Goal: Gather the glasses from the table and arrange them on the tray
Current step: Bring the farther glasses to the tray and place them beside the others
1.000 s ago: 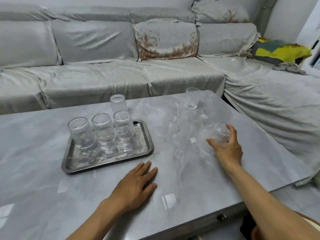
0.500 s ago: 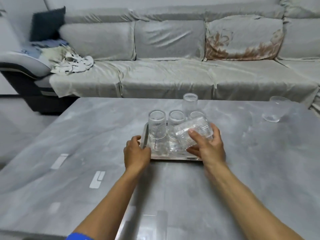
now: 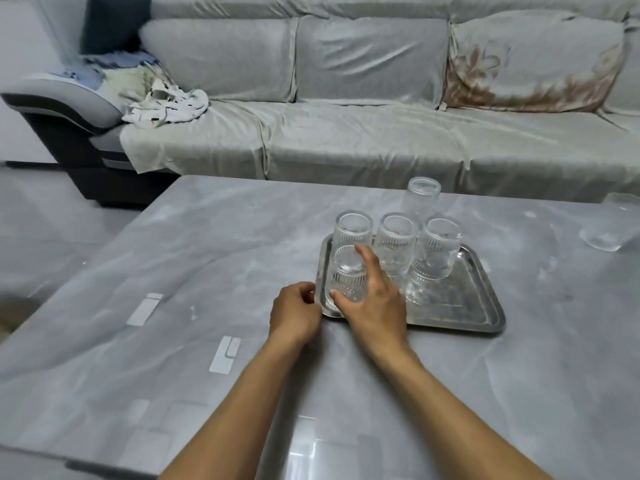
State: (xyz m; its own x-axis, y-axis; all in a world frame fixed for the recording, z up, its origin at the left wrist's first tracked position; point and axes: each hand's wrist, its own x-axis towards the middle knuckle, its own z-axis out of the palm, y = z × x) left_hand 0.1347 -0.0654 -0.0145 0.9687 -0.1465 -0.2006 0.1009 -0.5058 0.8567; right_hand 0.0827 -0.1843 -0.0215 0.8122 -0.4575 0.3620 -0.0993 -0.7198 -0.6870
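A steel tray (image 3: pixel 460 313) lies on the grey table. Three ribbed glasses stand upside down in a row on it: left (image 3: pixel 352 230), middle (image 3: pixel 394 242), right (image 3: pixel 436 251). A smooth glass (image 3: pixel 419 195) stands behind them. My right hand (image 3: pixel 372 303) is wrapped around a ribbed glass (image 3: pixel 346 278) standing at the tray's front left corner. My left hand (image 3: pixel 294 315) pinches the tray's left rim. Another glass (image 3: pixel 609 226) stands on the table at the far right.
A grey covered sofa (image 3: pixel 346 133) runs along the far side of the table, with a floral cushion (image 3: pixel 530 64) at the right and crumpled cloth (image 3: pixel 166 105) at the left. White tape marks (image 3: pixel 225 355) lie on the table's near left.
My right hand picked a glass up from the table's right side, carried it to the tray and set it down at the front left corner. My left hand moved to the tray's rim.
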